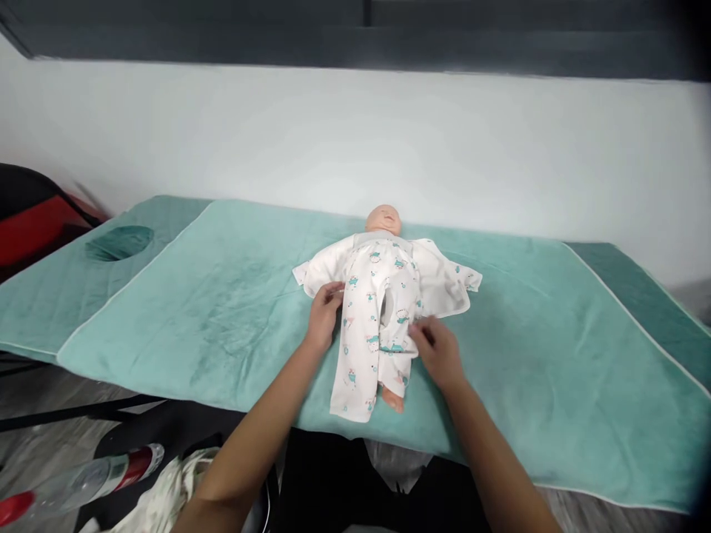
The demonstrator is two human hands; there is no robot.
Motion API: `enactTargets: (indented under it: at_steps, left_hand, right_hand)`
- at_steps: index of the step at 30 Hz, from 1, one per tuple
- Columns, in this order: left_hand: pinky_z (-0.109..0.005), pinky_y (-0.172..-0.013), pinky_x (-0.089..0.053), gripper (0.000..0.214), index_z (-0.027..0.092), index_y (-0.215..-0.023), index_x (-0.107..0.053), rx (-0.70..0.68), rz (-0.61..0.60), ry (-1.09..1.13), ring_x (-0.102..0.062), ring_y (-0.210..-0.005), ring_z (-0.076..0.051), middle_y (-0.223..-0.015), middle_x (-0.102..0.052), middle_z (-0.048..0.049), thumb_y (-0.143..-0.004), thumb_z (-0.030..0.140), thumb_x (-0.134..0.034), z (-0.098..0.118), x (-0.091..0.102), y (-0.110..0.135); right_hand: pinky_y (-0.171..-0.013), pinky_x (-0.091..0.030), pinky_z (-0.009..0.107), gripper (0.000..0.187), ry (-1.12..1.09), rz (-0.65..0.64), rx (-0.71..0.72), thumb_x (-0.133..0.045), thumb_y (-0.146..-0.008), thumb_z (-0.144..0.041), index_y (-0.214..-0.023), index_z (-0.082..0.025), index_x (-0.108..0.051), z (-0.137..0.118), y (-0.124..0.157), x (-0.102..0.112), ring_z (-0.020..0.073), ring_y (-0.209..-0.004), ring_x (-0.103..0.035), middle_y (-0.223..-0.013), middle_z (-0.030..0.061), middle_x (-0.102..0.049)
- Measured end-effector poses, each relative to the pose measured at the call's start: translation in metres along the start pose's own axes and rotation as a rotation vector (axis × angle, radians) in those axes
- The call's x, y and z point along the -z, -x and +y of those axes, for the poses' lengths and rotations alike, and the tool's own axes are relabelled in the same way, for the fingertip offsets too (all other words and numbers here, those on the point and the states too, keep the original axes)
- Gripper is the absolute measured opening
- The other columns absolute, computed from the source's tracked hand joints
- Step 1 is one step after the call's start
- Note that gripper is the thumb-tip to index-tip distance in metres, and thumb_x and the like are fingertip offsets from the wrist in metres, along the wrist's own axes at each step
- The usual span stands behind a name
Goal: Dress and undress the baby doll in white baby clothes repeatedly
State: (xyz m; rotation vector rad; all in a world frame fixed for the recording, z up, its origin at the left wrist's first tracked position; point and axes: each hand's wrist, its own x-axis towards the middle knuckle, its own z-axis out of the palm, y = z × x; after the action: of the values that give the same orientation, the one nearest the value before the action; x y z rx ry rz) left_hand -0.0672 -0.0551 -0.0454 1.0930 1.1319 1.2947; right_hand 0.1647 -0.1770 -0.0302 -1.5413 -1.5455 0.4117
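A baby doll [384,218] lies on its back, its head toward the wall. Over its body is a white long-sleeved baby top [441,277], sleeves spread to both sides. White baby pants [355,348] with a teal animal print lie along its front and legs. A bare foot shows below the right pant leg; the left leg lies flat with no foot showing. My left hand [325,314] is closed at the pants' left edge, fingertips on the cloth. My right hand [441,349] pinches the right side of the pants, where the cloth is bunched.
A teal padded massage bed [222,296] with a face hole [119,243] carries the doll. Behind it rises a white wall [333,141]. At lower left are a plastic bottle [89,481], cream cloth [158,496] and a black seat; a red and black chair [36,229] stands at the far left.
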Motion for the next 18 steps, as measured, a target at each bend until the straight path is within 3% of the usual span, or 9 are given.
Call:
enactTargets:
  at_steps: [2,5,8,12,18]
  left_hand:
    - [-0.031,-0.087,-0.048,0.029,0.019,-0.105,-0.068,-0.020,-0.042,-0.056,-0.064,-0.095,-0.018,-0.105,-0.071,-0.0034,-0.078,0.025,-0.064,-0.002,0.005,0.026]
    - [-0.031,-0.081,-0.049,0.029,0.018,-0.105,-0.068,-0.025,-0.101,-0.094,-0.064,-0.087,-0.018,-0.099,-0.072,-0.0034,-0.078,0.027,-0.064,-0.004,0.007,0.052]
    - [-0.031,-0.080,-0.048,0.028,0.016,-0.103,-0.069,-0.066,-0.081,-0.110,-0.064,-0.086,-0.018,-0.097,-0.073,-0.0039,-0.079,0.028,-0.062,-0.006,0.007,0.060]
    - [-0.032,-0.080,-0.048,0.029,0.015,-0.103,-0.070,-0.094,-0.059,-0.175,-0.064,-0.086,-0.019,-0.097,-0.073,-0.0048,-0.079,0.030,-0.062,-0.009,0.008,0.057]
    - [-0.033,-0.079,-0.049,0.031,0.016,-0.105,-0.069,-0.119,-0.088,-0.223,-0.065,-0.086,-0.021,-0.098,-0.073,-0.0059,-0.081,0.035,-0.062,-0.016,0.013,0.056]
  right_hand:
    - [-0.068,-0.040,0.030,0.027,0.033,-0.193,0.087,-0.047,-0.100,-0.034,-0.078,-0.021,-0.058,-0.006,0.045,0.006,0.0162,-0.071,-0.055,-0.075,0.0010,-0.060]
    - [-0.080,-0.040,0.034,0.014,0.101,-0.279,0.179,-0.049,-0.098,-0.026,-0.095,-0.023,-0.063,-0.016,0.088,0.008,0.0197,-0.088,-0.060,-0.095,0.0043,-0.067]
    - [-0.087,-0.038,0.038,0.016,0.206,-0.243,0.189,-0.059,-0.091,-0.022,-0.107,-0.023,-0.062,-0.025,0.098,0.001,0.0234,-0.100,-0.061,-0.108,0.0058,-0.067]
    - [-0.082,-0.037,0.037,0.010,0.258,-0.103,0.118,-0.058,-0.092,-0.020,-0.101,-0.022,-0.063,-0.032,0.093,-0.014,0.0229,-0.094,-0.061,-0.098,0.0047,-0.068]
    - [-0.071,-0.042,0.029,0.012,-0.078,-0.176,0.119,-0.052,-0.090,-0.012,-0.088,-0.022,-0.058,-0.044,0.122,-0.004,0.0167,-0.077,-0.057,-0.087,0.0019,-0.062]
